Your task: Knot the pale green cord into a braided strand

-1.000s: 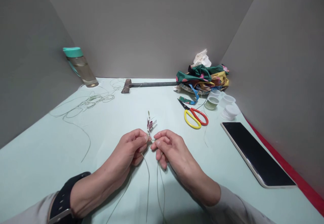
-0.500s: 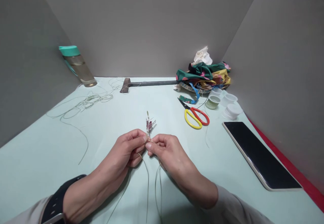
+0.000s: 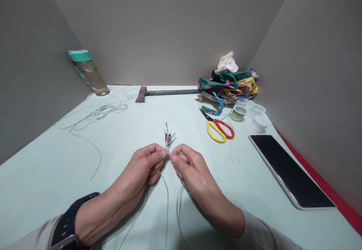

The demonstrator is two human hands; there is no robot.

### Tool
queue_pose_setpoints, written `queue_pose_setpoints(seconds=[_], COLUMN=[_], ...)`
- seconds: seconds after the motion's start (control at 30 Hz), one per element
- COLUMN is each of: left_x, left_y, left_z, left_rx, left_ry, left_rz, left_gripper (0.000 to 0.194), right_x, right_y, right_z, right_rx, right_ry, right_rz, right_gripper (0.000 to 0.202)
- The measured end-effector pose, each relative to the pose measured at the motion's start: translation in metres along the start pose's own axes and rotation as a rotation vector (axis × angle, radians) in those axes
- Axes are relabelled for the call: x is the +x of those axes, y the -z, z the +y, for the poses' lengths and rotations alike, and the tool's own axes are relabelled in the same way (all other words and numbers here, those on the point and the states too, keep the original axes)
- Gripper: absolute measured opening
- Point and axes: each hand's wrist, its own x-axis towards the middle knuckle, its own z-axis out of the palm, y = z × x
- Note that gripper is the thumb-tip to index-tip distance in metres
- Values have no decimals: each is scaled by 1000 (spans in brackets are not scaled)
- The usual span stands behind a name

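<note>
At the middle of the table, my left hand (image 3: 149, 163) is closed, pinching the base of a small dark red and pale piece bound with cord (image 3: 169, 137). Thin stems stick up from that piece, away from me; its exact kind is too small to make out. Close beside it, my right hand (image 3: 190, 167) pinches a thin pale green cord (image 3: 178, 204) near the same base. Loose cord ends (image 3: 167, 204) hang from both hands toward the table's near edge. The fingertips almost meet and partly hide the binding.
Scissors (image 3: 217, 130) with yellow and red handles lie right of centre, near cord spools (image 3: 238, 113) and a phone-like tablet (image 3: 291, 171). Behind are a hammer (image 3: 169, 92) and bundled cloth (image 3: 229, 84). Tangled cord (image 3: 104, 111) and a bottle (image 3: 94, 77) are at left.
My right hand has drawn slightly away from the left, with its fingers lifted a little. The left hand keeps its pinch on the bound piece. The whole view has shifted slightly.
</note>
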Motion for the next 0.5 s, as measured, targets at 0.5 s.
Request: queue_pose_setpoints(seconds=[0.5], left_x=[-6], left_y=[-2], left_z=[-15], left_rx=[162], left_ry=[-143], left_rz=[144], left_gripper=[26], right_x=[-2], right_y=[-1], right_z=[-5], right_rx=[-57], right_ry=[-32], right_rz=[-4], right_gripper=[10])
